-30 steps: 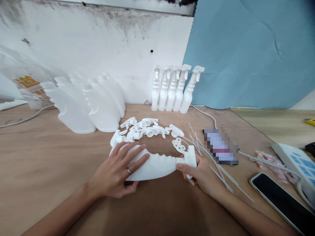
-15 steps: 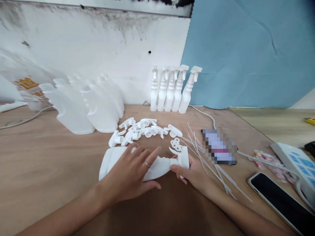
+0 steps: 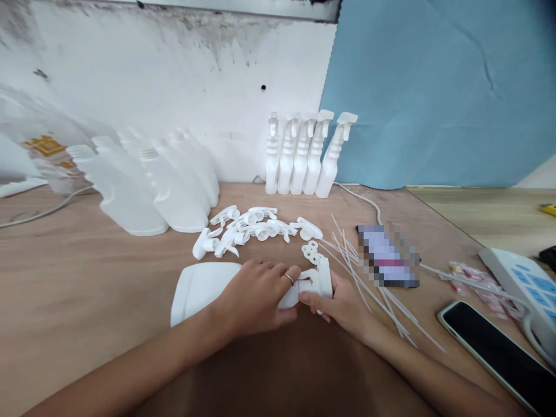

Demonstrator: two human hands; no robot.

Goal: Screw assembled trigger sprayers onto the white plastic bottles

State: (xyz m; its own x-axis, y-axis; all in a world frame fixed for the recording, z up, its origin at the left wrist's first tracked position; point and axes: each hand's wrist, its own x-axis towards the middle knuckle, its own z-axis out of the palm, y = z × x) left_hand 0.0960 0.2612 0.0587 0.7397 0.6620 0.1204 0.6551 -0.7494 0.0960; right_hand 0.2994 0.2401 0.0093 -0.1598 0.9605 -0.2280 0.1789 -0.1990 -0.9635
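Note:
A white spray bottle (image 3: 202,286) lies on its side in front of me, its base to the left and its trigger sprayer (image 3: 322,279) to the right. Wrapped round the bottle's neck is my left hand (image 3: 260,295), a ring on one finger. My right hand (image 3: 336,301) grips the sprayer head, thumb on the collar side; some of its fingers are hidden behind the head. Just beyond lie several loose trigger sprayers (image 3: 263,230) in a heap and a few small white ring washers (image 3: 311,251).
Empty white bottles (image 3: 174,197) stand at the left, beside a plastic bag (image 3: 47,147). Several bottles with sprayers fitted (image 3: 299,156) line the wall. Thin white tubes (image 3: 369,284), a blurred-out phone (image 3: 386,255), a dark phone (image 3: 490,347) and a white power strip (image 3: 523,284) lie at the right.
My left hand has slid right along the bottle and its spread fingers have closed round the neck. My right hand stays on the sprayer head.

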